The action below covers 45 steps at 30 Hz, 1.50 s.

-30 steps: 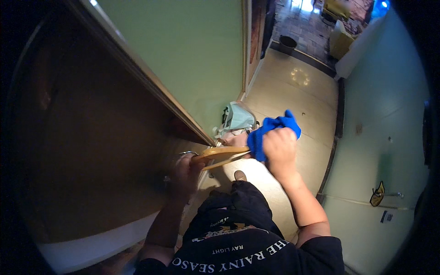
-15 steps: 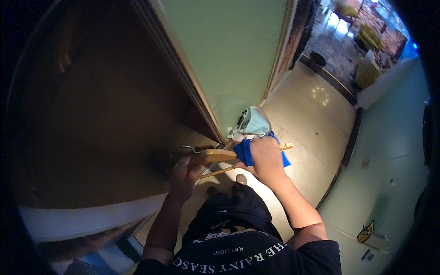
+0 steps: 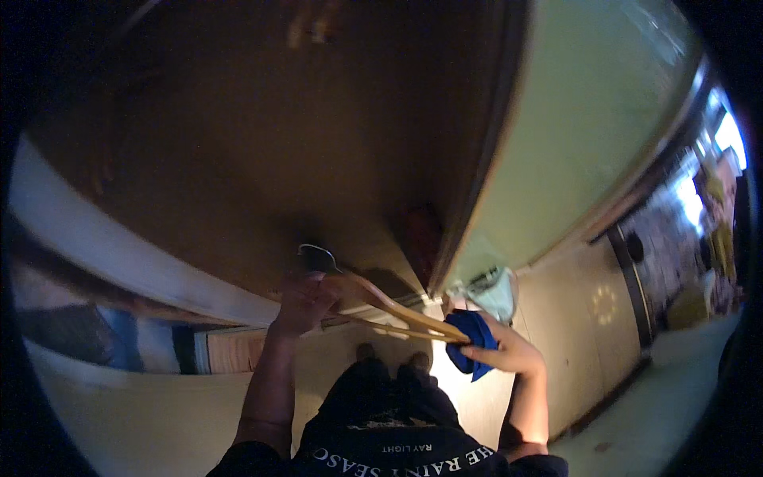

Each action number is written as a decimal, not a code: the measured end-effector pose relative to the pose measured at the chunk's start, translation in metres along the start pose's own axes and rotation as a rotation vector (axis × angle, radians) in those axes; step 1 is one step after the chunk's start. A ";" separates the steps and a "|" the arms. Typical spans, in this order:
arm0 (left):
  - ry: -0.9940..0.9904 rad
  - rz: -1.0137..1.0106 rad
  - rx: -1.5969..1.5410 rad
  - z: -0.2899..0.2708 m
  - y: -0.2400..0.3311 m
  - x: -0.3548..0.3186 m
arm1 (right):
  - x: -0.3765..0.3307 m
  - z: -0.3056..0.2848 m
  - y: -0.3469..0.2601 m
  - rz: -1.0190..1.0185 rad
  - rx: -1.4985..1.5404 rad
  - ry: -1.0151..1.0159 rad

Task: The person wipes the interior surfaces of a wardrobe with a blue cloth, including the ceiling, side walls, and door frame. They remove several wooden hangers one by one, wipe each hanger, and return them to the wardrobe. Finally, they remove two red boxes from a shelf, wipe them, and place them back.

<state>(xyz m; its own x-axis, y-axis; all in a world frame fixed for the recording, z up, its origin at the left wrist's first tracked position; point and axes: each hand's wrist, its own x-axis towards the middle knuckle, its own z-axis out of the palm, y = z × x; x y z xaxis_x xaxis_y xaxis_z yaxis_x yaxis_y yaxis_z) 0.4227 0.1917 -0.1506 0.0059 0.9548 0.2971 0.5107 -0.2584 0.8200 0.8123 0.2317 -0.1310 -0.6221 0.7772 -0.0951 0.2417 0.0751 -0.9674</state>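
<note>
Two hands work in front of a dark wooden wardrobe [image 3: 262,135], and much of the picture is blurred or in shadow. The inside of the wardrobe is too dark to make out. The left hand [image 3: 306,298] is closed around the top of a wooden hanger [image 3: 397,314], just under its metal hook [image 3: 318,253]. The hanger is pale wood, with two thin arms that run to the right and downward. The right hand [image 3: 509,350] grips a blue cloth [image 3: 473,350] at the far end of the hanger; the cloth is bunched, so its shape is not clear. A pale green bag [image 3: 497,290] lies on the floor [image 3: 572,318] just behind it, beside the green wall [image 3: 580,135]. The person's feet are partly hidden by dark clothing.
</note>
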 end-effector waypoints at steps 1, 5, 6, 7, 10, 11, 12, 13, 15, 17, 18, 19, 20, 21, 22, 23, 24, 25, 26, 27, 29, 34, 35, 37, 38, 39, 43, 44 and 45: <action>0.044 -0.011 -0.040 -0.009 0.001 -0.001 | 0.006 -0.003 -0.002 -0.023 -0.003 -0.082; 0.289 -0.166 -0.238 -0.030 0.005 -0.005 | 0.034 0.010 -0.029 -0.050 0.287 -0.008; 0.362 -0.225 -0.301 -0.033 0.005 -0.003 | 0.040 0.016 -0.058 -0.045 0.401 0.021; 0.386 -0.172 -0.335 -0.037 -0.006 0.005 | 0.048 0.022 -0.061 -0.088 0.346 0.064; 0.492 -0.132 -0.245 -0.065 -0.025 0.030 | 0.079 0.060 -0.090 -0.321 0.013 0.260; 0.544 -0.205 -0.118 -0.072 -0.013 0.042 | 0.090 0.073 -0.096 -0.433 -0.092 0.334; 0.591 -0.289 0.014 -0.076 -0.001 0.049 | 0.099 0.086 -0.103 -0.538 -0.188 0.404; 0.665 -0.184 0.108 -0.077 0.000 0.060 | 0.108 0.100 -0.112 -0.556 -0.230 0.396; 0.788 0.016 0.304 -0.088 0.010 0.085 | 0.133 0.120 -0.138 -0.631 -0.288 0.363; 0.798 0.170 0.428 -0.096 0.038 0.095 | 0.159 0.139 -0.155 -0.843 -0.460 0.396; 0.745 0.177 0.313 -0.103 0.056 0.098 | 0.173 0.147 -0.164 -0.821 -0.500 0.405; 0.692 0.179 0.197 -0.108 0.073 0.102 | 0.187 0.157 -0.175 -0.797 -0.538 0.416; 0.603 0.123 -0.072 -0.117 0.092 0.103 | 0.200 0.167 -0.181 -0.778 -0.571 0.419; 0.495 0.075 -0.350 -0.127 0.102 0.110 | 0.218 0.177 -0.184 -0.759 -0.388 0.386; 0.536 0.089 -0.354 -0.143 0.104 0.121 | 0.236 0.186 -0.185 -0.745 -0.202 0.361; 0.570 0.091 -0.364 -0.158 0.102 0.136 | 0.253 0.190 -0.195 -0.838 -0.201 0.380; 0.618 0.086 -0.356 -0.178 0.103 0.143 | 0.263 0.200 -0.216 -0.842 -0.262 0.387; 0.627 0.103 -0.411 -0.199 0.101 0.152 | 0.272 0.207 -0.238 -0.844 -0.324 0.397; 0.623 0.130 -0.481 -0.217 0.092 0.161 | 0.285 0.217 -0.250 -0.906 -0.403 0.419; 0.630 0.151 -0.538 -0.233 0.092 0.168 | 0.296 0.224 -0.265 -0.971 -0.469 0.428; 0.698 0.171 -0.528 -0.258 0.099 0.178 | 0.313 0.238 -0.294 -1.052 -0.521 0.475; 0.688 0.267 -0.427 -0.310 0.080 0.204 | 0.345 0.260 -0.319 -1.210 -0.535 0.489; 0.710 0.267 -0.461 -0.311 0.082 0.203 | 0.347 0.262 -0.320 -1.202 -0.538 0.456; 0.728 0.266 -0.503 -0.315 0.079 0.206 | 0.357 0.269 -0.316 -1.168 -0.469 0.464; 0.725 0.262 -0.518 -0.320 0.072 0.210 | 0.361 0.273 -0.316 -1.147 -0.442 0.465; 0.723 0.258 -0.532 -0.325 0.067 0.211 | 0.361 0.275 -0.318 -1.096 -0.465 0.426; 0.718 0.156 -0.530 -0.333 0.060 0.204 | 0.367 0.282 -0.324 -1.051 -0.494 0.378; 0.769 0.169 -0.495 -0.337 0.061 0.194 | 0.370 0.289 -0.326 -1.094 -0.474 0.384; 0.801 0.181 -0.473 -0.337 0.059 0.189 | 0.375 0.291 -0.320 -1.127 -0.447 0.384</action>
<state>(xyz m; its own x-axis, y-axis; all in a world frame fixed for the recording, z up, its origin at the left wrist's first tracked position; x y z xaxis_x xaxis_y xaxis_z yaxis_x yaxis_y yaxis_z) 0.1643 0.3075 0.1182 -0.6311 0.5548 0.5421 0.1570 -0.5931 0.7897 0.2845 0.3173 0.0742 -0.4091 0.2701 0.8716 -0.0033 0.9548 -0.2974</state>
